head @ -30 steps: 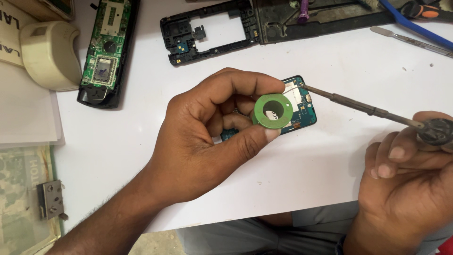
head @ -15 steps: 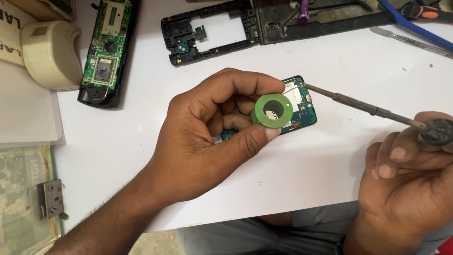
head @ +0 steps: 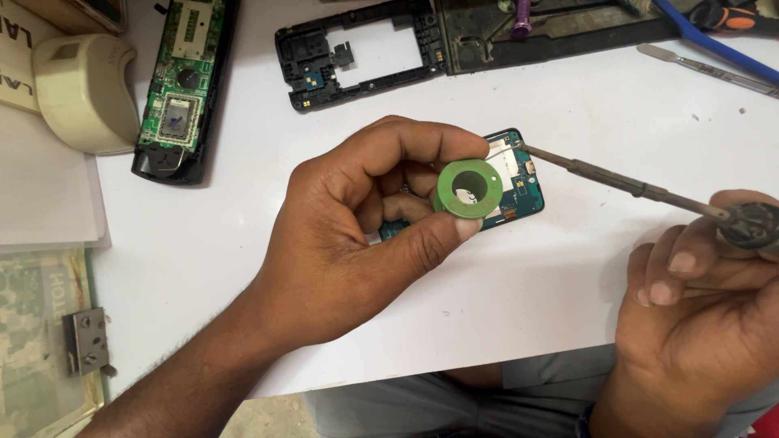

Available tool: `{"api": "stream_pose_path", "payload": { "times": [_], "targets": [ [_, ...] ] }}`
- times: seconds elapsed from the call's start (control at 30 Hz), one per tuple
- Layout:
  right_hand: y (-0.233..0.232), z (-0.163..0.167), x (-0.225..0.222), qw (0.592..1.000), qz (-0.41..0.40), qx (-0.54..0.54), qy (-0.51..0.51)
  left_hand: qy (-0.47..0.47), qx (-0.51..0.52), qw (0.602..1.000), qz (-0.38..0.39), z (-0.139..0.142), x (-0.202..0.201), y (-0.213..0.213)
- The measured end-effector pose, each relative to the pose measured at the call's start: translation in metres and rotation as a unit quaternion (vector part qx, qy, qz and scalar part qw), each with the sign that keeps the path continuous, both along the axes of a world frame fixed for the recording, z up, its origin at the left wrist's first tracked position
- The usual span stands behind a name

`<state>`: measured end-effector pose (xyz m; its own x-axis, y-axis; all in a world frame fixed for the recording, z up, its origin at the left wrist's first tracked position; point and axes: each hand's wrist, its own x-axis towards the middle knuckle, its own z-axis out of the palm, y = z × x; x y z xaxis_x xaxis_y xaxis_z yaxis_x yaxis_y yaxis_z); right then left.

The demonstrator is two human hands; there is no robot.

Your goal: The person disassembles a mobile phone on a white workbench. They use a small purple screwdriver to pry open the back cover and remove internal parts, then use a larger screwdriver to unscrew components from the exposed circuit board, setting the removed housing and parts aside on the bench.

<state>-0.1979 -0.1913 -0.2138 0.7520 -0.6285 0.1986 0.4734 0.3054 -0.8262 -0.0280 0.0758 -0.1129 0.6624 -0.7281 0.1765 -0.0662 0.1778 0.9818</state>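
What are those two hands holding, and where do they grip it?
The left hand pinches a green ring by its rim, over a small blue circuit board. The right hand holds a screwdriver by its handle end.

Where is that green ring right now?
The green ring is mid-frame in the head view, pinched by the left hand right above the blue circuit board, which the screwdriver touches from the right.

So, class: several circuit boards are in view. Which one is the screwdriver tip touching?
The small blue circuit board under the left hand, behind the green ring. The screwdriver tip meets its top corner; the long green board lies untouched at upper left.
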Motion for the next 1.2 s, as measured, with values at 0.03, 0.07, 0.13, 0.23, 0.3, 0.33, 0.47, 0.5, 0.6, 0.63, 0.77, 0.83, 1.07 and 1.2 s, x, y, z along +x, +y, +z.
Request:
{"api": "stream_pose_path", "payload": {
  "times": [0.03, 0.07, 0.13, 0.23, 0.3, 0.33, 0.47, 0.5, 0.6, 0.63, 0.77, 0.83, 1.07, 1.2],
  "targets": [
    [0.000, 0.000, 0.000, 1.000, 0.000, -0.002, 0.001, 0.000, 0.001, 1.000, 0.000, 0.000, 0.000, 0.000],
    [0.000, 0.000, 0.000, 1.000, 0.001, -0.008, 0.003, 0.000, 0.001, 1.000, 0.000, 0.000, 0.000, 0.000],
    [-0.001, 0.000, 0.001, 1.000, 0.002, -0.015, 0.005, -0.002, 0.002, 1.000, 0.001, 0.000, 0.000, 0.000],
    [-0.003, 0.001, 0.002, 1.000, 0.006, -0.017, 0.005, -0.002, -0.001, 1.000, 0.001, 0.000, 0.000, 0.000],
    [-0.002, 0.001, 0.001, 1.000, 0.009, -0.013, 0.003, -0.003, -0.002, 1.000, 0.001, 0.000, 0.000, 0.000],
    [-0.002, 0.001, 0.001, 1.000, 0.009, -0.010, 0.002, -0.003, -0.001, 1.000, 0.001, 0.000, 0.000, 0.000],
    [-0.001, -0.001, 0.000, 1.000, 0.004, -0.012, 0.003, -0.006, 0.000, 1.000, 0.001, 0.000, 0.000, -0.001],
    [-0.002, -0.002, -0.001, 1.000, 0.004, -0.010, 0.002, -0.005, 0.000, 1.000, 0.001, 0.000, 0.000, -0.001],
    [-0.004, -0.005, -0.004, 1.000, 0.010, 0.004, -0.005, -0.010, 0.002, 1.000, 0.010, 0.002, -0.001, -0.003],
    [-0.005, -0.007, -0.005, 1.000, 0.010, 0.012, -0.008, -0.022, 0.011, 0.999, 0.026, 0.003, 0.000, -0.003],
    [-0.008, -0.013, -0.008, 0.999, 0.010, 0.035, -0.016, -0.120, 0.068, 0.981, 0.135, 0.007, 0.007, -0.002],
    [-0.010, -0.015, -0.010, 0.999, 0.012, 0.028, -0.014, -0.214, 0.096, 0.950, 0.204, 0.011, 0.014, 0.003],
    [-0.007, -0.018, -0.011, 1.000, 0.014, 0.022, -0.014, -0.403, 0.281, 0.798, 0.348, 0.020, 0.026, 0.022],
    [-0.003, -0.021, -0.013, 1.000, -0.006, -0.004, -0.008, -0.438, 0.390, 0.737, 0.336, 0.014, 0.029, 0.020]
  ]
}}
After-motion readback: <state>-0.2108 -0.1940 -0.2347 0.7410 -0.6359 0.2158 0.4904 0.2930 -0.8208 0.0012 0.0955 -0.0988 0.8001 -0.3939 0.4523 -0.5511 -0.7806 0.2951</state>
